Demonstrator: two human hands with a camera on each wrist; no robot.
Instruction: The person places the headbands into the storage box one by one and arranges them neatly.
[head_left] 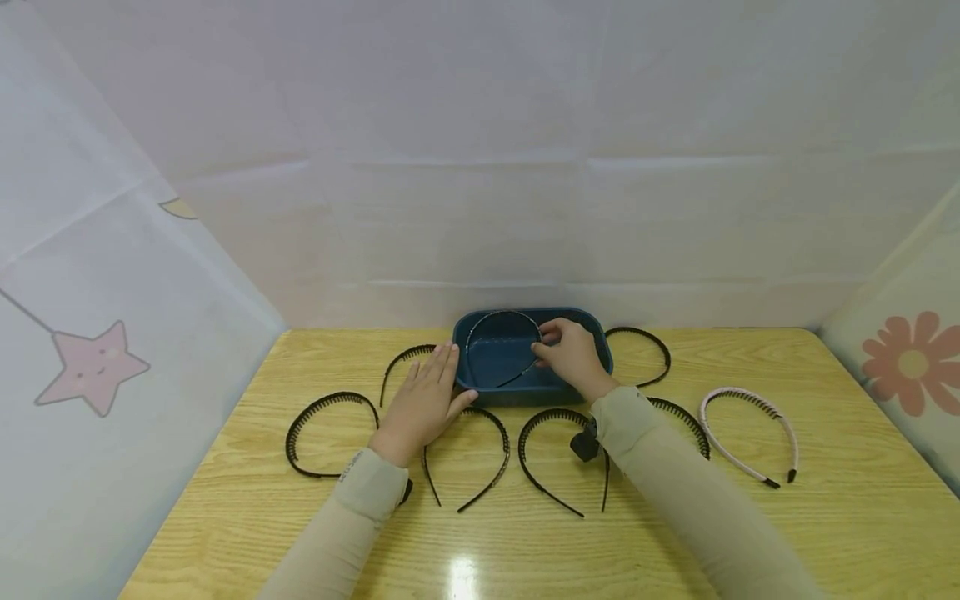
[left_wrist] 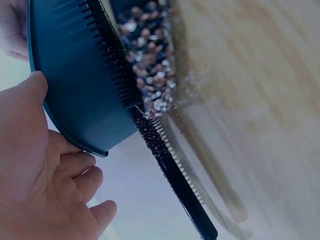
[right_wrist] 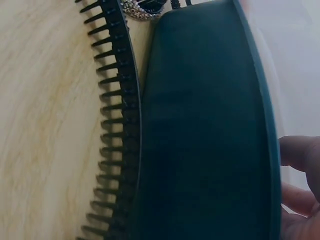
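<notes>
A dark blue basin stands at the table's back edge. My right hand pinches one side of a thin dark headband, which is upright over the basin's inside. In the right wrist view, the basin's wall hides most of that hand's fingers. My left hand rests against the basin's left side with its fingers stretched out. Seen from the left wrist, its fingers touch the basin's rim, thumb on one side. Below that hand lies a black glittery headband.
Several headbands lie around the basin: a black toothed one at left, one partly behind my left hand, another in front, one at back right, and one beside my right sleeve. A pink headband lies farthest right.
</notes>
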